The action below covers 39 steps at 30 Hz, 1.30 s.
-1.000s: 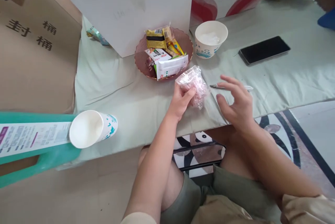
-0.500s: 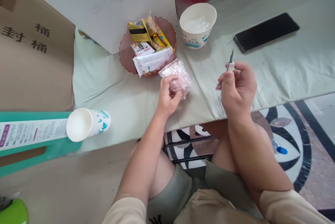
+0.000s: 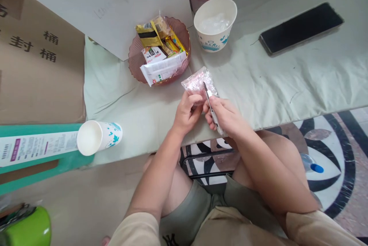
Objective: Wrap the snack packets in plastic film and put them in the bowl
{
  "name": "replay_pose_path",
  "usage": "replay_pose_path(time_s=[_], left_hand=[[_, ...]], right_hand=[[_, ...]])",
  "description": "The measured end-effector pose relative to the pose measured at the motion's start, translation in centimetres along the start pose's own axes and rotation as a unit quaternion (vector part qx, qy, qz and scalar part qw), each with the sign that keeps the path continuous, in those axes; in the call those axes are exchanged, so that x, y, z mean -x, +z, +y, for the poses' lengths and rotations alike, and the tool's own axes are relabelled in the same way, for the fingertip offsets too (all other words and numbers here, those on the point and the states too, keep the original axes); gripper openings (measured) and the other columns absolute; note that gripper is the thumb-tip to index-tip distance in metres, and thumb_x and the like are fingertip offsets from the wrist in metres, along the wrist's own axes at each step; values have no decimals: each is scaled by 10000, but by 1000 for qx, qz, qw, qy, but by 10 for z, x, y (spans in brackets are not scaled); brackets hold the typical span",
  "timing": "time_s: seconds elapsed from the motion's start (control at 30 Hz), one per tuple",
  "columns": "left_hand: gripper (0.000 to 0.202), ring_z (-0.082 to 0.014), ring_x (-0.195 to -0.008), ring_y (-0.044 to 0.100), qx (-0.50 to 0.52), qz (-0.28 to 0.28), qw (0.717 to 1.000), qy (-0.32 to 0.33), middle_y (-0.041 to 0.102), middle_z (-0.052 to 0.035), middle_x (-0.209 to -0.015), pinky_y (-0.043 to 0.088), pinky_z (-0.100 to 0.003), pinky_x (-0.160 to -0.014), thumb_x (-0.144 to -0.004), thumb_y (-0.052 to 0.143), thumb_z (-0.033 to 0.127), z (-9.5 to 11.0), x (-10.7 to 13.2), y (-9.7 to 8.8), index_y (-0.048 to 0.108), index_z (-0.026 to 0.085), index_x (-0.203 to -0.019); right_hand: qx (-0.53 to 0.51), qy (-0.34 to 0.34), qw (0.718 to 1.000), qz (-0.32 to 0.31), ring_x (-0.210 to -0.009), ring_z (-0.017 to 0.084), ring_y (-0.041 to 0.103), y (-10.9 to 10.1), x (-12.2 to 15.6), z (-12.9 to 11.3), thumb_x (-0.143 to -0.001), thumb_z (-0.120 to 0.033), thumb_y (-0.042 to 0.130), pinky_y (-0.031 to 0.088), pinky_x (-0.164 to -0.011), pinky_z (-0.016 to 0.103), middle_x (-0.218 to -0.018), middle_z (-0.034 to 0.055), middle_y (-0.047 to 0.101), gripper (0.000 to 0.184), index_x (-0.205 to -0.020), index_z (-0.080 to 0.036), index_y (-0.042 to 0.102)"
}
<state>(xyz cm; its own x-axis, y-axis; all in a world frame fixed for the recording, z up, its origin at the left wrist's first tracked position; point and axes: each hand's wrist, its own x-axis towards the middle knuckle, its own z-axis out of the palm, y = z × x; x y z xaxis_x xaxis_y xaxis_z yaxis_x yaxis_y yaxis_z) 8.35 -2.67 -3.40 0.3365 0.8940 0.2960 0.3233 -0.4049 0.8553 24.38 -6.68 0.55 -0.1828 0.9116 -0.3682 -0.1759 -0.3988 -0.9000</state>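
Observation:
A crinkled clear plastic packet (image 3: 198,80) with something pinkish in it sits in the grip of my left hand (image 3: 186,113), whose fingers are closed on its near side. My right hand (image 3: 227,115) is wrapped round a white-handled utility knife (image 3: 212,109), its dark blade pointing up and away from me. The blade tip lies over the packet; whether it touches the plastic I cannot tell. Just beyond the packet stands a pink scalloped glass bowl (image 3: 135,60) holding several wrapped snacks (image 3: 163,68).
A paper bowl (image 3: 214,41) with clear plastic inside stands behind the packet, and a phone (image 3: 301,27) lies at right. A paper cup (image 3: 110,135) lies on its side near the front edge, left. Cardboard (image 3: 37,85) and white boxes (image 3: 115,8) border the cloth-covered table (image 3: 324,81).
My right hand has brought the knife left and down, from beside the phone to over the packet. My left hand keeps hold of the packet, which has shifted slightly. The view has moved a little.

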Motion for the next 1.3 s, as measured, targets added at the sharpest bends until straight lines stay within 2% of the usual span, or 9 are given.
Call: replay_pose_path(time_s=[0.17, 0.4, 0.6, 0.7, 0.77, 0.83, 1.0, 1.17, 1.3], left_hand=[[169, -144, -840, 577, 15, 12, 1000, 14, 600, -29, -1016, 478, -271, -741, -951, 617, 432, -4, 1, 1, 609, 272, -1007], [282, -148, -926, 605, 4, 117, 993, 20, 569, -27, -1057, 507, -258, -767, -943, 620, 497, 5, 11, -8, 547, 274, -1098], [507, -230, -1263, 542, -53, 263, 963, 7, 531, -72, -1266, 480, -379, -1071, -903, 597, 633, 13, 23, -35, 470, 322, -1283], [746, -260, -1411, 452, -31, 268, 963, 2, 430, -96, -1492, 461, -428, -1121, -882, 614, 660, 9, 33, -38, 263, 409, -1491], [867, -276, -1398, 472, -27, 241, 970, -16, 399, -117, -1541, 506, -425, -1066, -859, 644, 669, 3, 42, -31, 177, 419, -1545], [897, -271, -1302, 549, -22, 202, 978, -50, 417, -129, -1521, 559, -397, -964, -848, 656, 671, -4, 52, -22, 173, 416, -1560], [714, -215, -1100, 628, -90, 128, 986, -65, 516, -99, -1380, 576, -349, -870, -824, 743, 530, -7, 68, -22, 430, 367, -1445], [528, -245, -1158, 628, -214, 171, 956, -108, 633, -94, -1278, 516, -416, -1013, -898, 670, 419, 18, 68, -55, 514, 292, -1386], [270, -270, -1291, 566, -283, 247, 920, -111, 618, -127, -1335, 455, -402, -1088, -849, 697, 316, 25, 65, -78, 679, 214, -1099]], right_hand=[[66, 38, 997, 20, -416, 81, 476, -4, 0, -1, -957, -626, 507, 380, -403, 208, -526, -24, 522, 511, -679, -198, 532], [169, 51, 982, -68, -423, 93, 504, -10, 9, -9, -979, -515, 472, 392, -447, 228, -514, -21, 550, 451, -684, -188, 569], [299, -2, 949, -99, -447, 118, 448, -10, 15, -11, -954, -566, 473, 321, -479, 281, -493, -8, 517, 508, -621, -197, 578], [371, -57, 926, -33, -516, 147, 457, -14, 14, -8, -953, -504, 458, 327, -519, 306, -559, 7, 539, 425, -686, -208, 603], [397, -103, 911, 40, -626, 188, 532, -20, 12, -6, -903, -379, 499, 410, -596, 330, -690, 32, 609, 241, -847, -213, 664], [427, -155, 885, 99, -798, 247, 601, -26, 7, -1, -813, -266, 538, 489, -732, 381, -846, 70, 653, 281, -1041, -219, 697], [463, -196, 849, 161, -1023, 324, 633, -38, -5, 15, -785, -193, 524, 504, -951, 508, -1112, 127, 654, 577, -1350, -230, 635], [472, -166, 827, 256, -1215, 383, 578, -41, -8, 17, -866, -176, 501, 426, -1042, 609, -1236, 161, 645, 514, -1368, -208, 606], [450, -248, 808, 289, -1244, 378, 550, -32, -4, 12, -882, -218, 527, 405, -1065, 613, -1245, 175, 643, 401, -1268, -198, 633]])
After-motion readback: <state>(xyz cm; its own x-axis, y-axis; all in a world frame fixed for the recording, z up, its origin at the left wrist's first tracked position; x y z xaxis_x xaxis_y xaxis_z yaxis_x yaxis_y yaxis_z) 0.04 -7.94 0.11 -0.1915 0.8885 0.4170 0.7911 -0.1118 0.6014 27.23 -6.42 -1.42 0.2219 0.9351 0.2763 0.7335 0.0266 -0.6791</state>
